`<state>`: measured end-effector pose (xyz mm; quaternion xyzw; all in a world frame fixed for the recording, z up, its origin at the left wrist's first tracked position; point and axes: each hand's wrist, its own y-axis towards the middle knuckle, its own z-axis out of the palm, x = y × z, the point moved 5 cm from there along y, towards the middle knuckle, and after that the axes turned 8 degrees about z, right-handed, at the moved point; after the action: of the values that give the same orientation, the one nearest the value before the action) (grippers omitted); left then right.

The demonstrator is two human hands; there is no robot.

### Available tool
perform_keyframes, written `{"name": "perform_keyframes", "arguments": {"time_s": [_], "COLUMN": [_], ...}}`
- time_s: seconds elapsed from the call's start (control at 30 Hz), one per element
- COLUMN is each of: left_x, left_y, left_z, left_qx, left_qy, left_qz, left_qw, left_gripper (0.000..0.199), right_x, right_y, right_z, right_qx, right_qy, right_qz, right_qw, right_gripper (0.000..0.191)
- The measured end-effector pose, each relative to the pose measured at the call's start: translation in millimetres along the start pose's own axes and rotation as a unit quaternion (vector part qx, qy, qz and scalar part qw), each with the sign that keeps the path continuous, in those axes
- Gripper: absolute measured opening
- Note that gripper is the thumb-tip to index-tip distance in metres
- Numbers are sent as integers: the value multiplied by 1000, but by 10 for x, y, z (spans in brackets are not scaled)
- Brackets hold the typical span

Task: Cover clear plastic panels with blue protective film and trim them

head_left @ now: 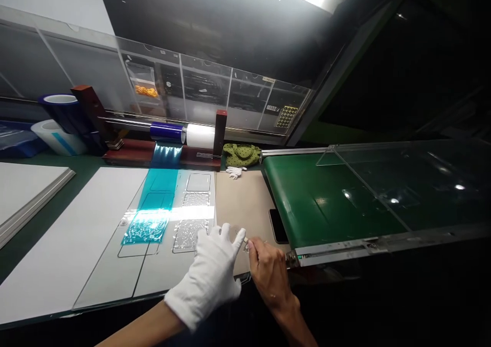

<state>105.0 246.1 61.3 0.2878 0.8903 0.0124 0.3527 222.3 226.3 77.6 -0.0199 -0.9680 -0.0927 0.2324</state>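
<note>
My left hand [215,270], in a white glove, is over the front edge of the tan board [240,198], its fingers partly spread and its thumb side close to my right hand. My bare right hand [270,270] is closed, thumb and index finger pinched at the left hand's glove fingertip or a small pale thing there; which one is too small to tell. Left of the hands, a glass plate [103,280] carries a strip of teal film [159,198] and clear film pieces [192,229] over outlined rectangles.
A wooden stand [220,134] holds a blue film roll [166,132] and a white roll [200,135]. A phone [279,226] lies beside the green conveyor belt [314,198]. A green dotted pouch [241,155] sits behind the board. White panels [30,193] lie far left.
</note>
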Motion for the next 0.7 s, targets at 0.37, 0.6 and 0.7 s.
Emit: {"name": "perform_keyframes", "arguments": {"time_s": [0.37,0.6,0.7], "left_x": [-54,-177,-250], "left_y": [-3,27,164], "left_z": [62,268,241], "left_qx": [0,-18,45], "left_qy": [-204,-206,-165], "left_qz": [95,120,87], "left_qw": [974,971,981], "left_gripper": [95,93,84], "right_x": [-455,-502,-384], "right_y": [-157,-272,-354], "right_z": [51,-185,-334], "right_qx": [86,-1,-90], "right_qy": [428,364,73], "right_qz": [186,206,152], "right_qw": [880,908,982], "right_gripper": [43,40,35]}}
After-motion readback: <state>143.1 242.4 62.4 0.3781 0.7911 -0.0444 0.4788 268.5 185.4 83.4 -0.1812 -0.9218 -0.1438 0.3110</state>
